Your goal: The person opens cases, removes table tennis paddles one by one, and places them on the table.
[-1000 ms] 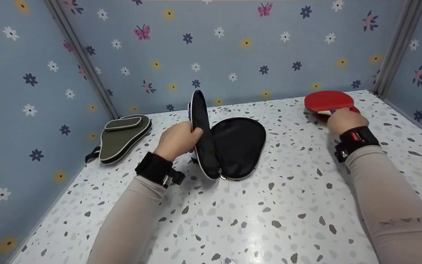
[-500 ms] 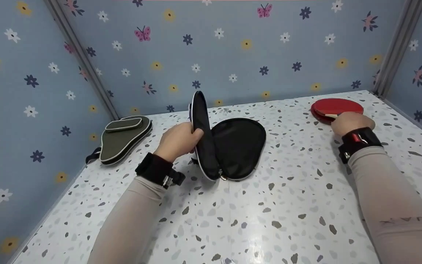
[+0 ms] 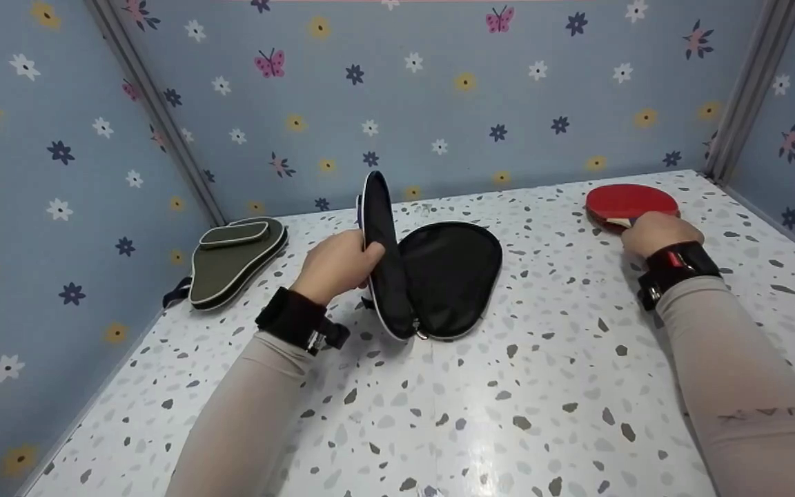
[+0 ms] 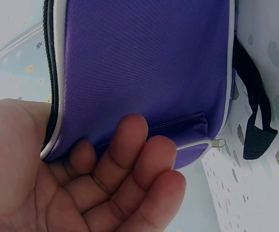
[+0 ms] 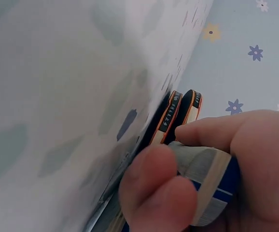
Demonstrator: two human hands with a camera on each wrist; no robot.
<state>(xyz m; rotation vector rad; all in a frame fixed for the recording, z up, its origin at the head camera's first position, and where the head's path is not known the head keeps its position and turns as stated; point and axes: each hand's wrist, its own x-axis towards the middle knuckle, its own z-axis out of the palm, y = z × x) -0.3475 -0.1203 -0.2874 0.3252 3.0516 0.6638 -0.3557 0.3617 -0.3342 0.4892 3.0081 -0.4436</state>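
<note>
My left hand (image 3: 335, 266) pinches the raised half of an unzipped table tennis bat case (image 3: 449, 276), thumb on its black lining. The other half lies flat on the table. In the left wrist view the outside of the case (image 4: 149, 63) is purple with white piping, and my fingers curl against it. At the far right my right hand (image 3: 663, 235) grips the handle of a red table tennis bat (image 3: 629, 199). The right wrist view shows that handle (image 5: 209, 186) between thumb and fingers. A second bat (image 5: 167, 118) lies just beneath, against the table; its handle is mostly hidden.
An olive-green bat case (image 3: 232, 266) with white piping and a black strap lies shut at the left, by the side wall. Flowered blue panels (image 3: 432, 103) enclose the back and sides of the speckled white table (image 3: 508, 414).
My right hand and the red bat have shifted slightly right and nearer, then a touch back left. The left hand and the purple case stay as they were.
</note>
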